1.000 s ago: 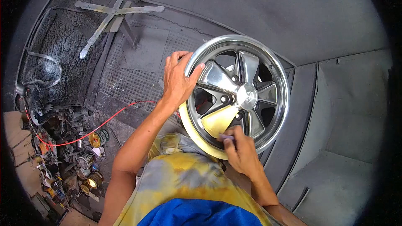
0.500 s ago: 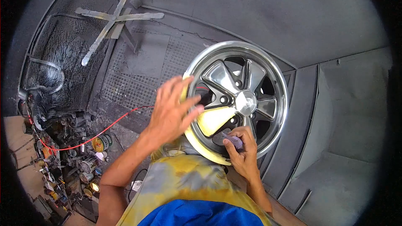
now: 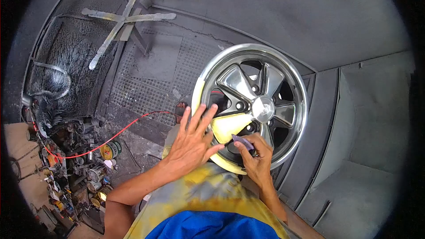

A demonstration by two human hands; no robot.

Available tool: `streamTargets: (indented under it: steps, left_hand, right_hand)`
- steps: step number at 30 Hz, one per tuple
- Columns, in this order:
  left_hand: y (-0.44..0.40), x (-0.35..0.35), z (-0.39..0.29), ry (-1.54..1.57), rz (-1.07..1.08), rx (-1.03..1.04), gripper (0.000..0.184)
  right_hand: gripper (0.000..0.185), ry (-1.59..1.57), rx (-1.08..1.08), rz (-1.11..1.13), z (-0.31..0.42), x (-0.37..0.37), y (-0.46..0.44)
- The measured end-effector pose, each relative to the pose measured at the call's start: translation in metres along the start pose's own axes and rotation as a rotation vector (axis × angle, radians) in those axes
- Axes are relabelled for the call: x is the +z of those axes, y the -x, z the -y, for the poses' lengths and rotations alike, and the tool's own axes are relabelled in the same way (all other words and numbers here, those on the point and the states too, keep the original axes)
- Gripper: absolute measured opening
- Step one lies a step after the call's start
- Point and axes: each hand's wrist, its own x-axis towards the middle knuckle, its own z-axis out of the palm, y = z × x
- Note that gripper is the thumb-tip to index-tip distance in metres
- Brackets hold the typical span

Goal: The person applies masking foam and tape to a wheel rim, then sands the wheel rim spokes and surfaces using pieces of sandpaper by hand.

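A car wheel rim [image 3: 301, 110] with polished spokes and a round centre cap [image 3: 263, 109] faces up in front of me. Yellow masking tape [image 3: 198, 90] runs along the lower left of its lip, and one spoke [image 3: 228, 126] is covered in the same yellow. My left hand [image 3: 192, 139] lies over the lower-left lip, fingers spread, holding nothing. Between the thumb and fingers of my right hand [image 3: 259, 157] is a small flat purple piece [image 3: 241, 142], its tip at the lower end of the yellow spoke. Its exact kind is unclear.
A paint-crusted cross-shaped stand [image 3: 121, 19] rises at the upper left. A red hose [image 3: 119, 135] crosses the floor toward the wheel. Paint cans [image 3: 106, 151] and clutter crowd the lower left. Grey walls [image 3: 287, 13] enclose the far and right sides.
My left hand has moved down along the wheel's lip and flattened there. The purple piece in my right hand has shifted slightly up and left, toward the yellow spoke.
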Motion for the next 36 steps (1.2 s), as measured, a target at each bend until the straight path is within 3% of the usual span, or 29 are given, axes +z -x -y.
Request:
streamTargets:
  steps: [3,5,7,9,11,12,14,15,17,20,24,25,27,29,31,33,36]
  left_hand:
    - [0.009,0.002,-0.002,0.140,-0.018,-0.015,0.042]
    - [0.010,-0.010,-0.001,0.137,-0.107,-0.022,0.033]
    - [0.016,-0.027,0.002,0.199,-0.290,-0.181,0.030]
    - [0.024,-0.045,-0.003,0.234,-0.312,-0.199,0.031]
    - [0.039,-0.050,-0.011,0.893,0.060,-0.373,0.026]
    - [0.045,-0.044,-0.015,0.891,0.062,-0.375,0.026]
    - [0.055,-0.027,-0.020,1.301,0.288,-0.320,0.031]
    - [0.060,-0.020,-0.021,1.300,0.292,-0.318,0.031]
    - [0.066,-0.012,-0.023,1.641,0.321,-0.441,0.040]
    - [0.068,-0.010,-0.024,1.812,0.318,-0.398,0.049]
    - [0.073,-0.002,-0.023,1.859,0.346,-0.450,0.050]
    - [0.073,0.001,-0.023,1.826,0.288,-0.438,0.042]
    - [0.074,0.005,-0.023,1.792,0.231,-0.427,0.033]
    - [0.074,0.007,-0.021,1.386,0.092,-0.398,0.020]
    - [0.072,0.006,-0.019,1.387,0.107,-0.478,0.018]
    - [0.071,0.004,-0.018,1.387,0.140,-0.634,0.015]
    - [0.068,0.000,-0.020,1.513,0.122,-0.586,0.012]
  right_hand:
    - [0.019,-0.005,-0.060,-0.078,-0.008,0.001,0.000]
    - [0.019,-0.161,0.079,-0.101,-0.010,0.002,0.012]
    - [0.020,-0.381,0.295,-0.012,-0.016,-0.001,0.022]
    - [0.020,-0.468,0.316,0.050,-0.001,-0.009,0.025]
    - [0.020,-0.495,0.400,0.332,0.002,-0.016,0.035]
    - [0.018,-0.612,0.397,0.355,0.001,-0.011,0.040]
    - [0.018,-0.658,0.368,0.434,-0.007,-0.007,0.043]
    - [0.018,-0.703,0.335,0.514,-0.010,-0.005,0.045]
    - [0.018,-0.702,0.329,0.491,-0.016,0.000,0.050]
    - [0.017,-0.702,0.320,0.457,-0.017,0.004,0.055]
    - [0.014,-0.887,0.478,0.524,0.008,0.002,0.047]
    - [0.013,-0.933,0.535,0.523,0.012,0.004,0.046]
    - [0.013,-0.788,0.409,0.500,-0.002,0.012,0.054]
    - [0.014,-0.641,0.284,0.476,-0.004,0.016,0.056]
    - [0.016,-0.856,0.440,0.296,0.003,0.015,0.053]
    - [0.018,-0.828,0.424,0.287,-0.001,0.017,0.054]
    - [0.016,-0.838,0.432,0.203,0.001,0.021,0.051]
